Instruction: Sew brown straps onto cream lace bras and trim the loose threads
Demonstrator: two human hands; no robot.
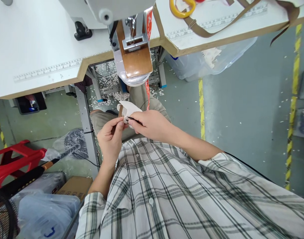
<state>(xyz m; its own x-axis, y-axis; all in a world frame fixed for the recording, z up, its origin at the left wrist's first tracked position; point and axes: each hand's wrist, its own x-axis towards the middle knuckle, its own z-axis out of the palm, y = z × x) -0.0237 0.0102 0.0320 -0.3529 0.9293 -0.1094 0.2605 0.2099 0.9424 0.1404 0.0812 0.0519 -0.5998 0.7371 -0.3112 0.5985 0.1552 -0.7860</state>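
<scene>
Above my lap, my left hand (110,133) pinches the lower end of a narrow brown strip (120,110) at the edge of a white fabric-like piece (129,107). My right hand (152,124) comes in from the right, its thumb and fingers closed on a thin dark tool (136,121). The tool's tip meets the white piece beside my left fingertips; its exact kind is hidden by the hand. Just beyond the hands stands a sewing machine (132,43) with a brown plate under its needle. A red-and-white ribbon (147,93) hangs down beside it.
The white table (42,56) has a cut-out edge with printed rulers. Yellow-handled scissors (182,7) and a brown strap (204,32) lie at the right. A clear bin (191,69) sits below. White scraps litter the floor; a red stool (20,159) stands left.
</scene>
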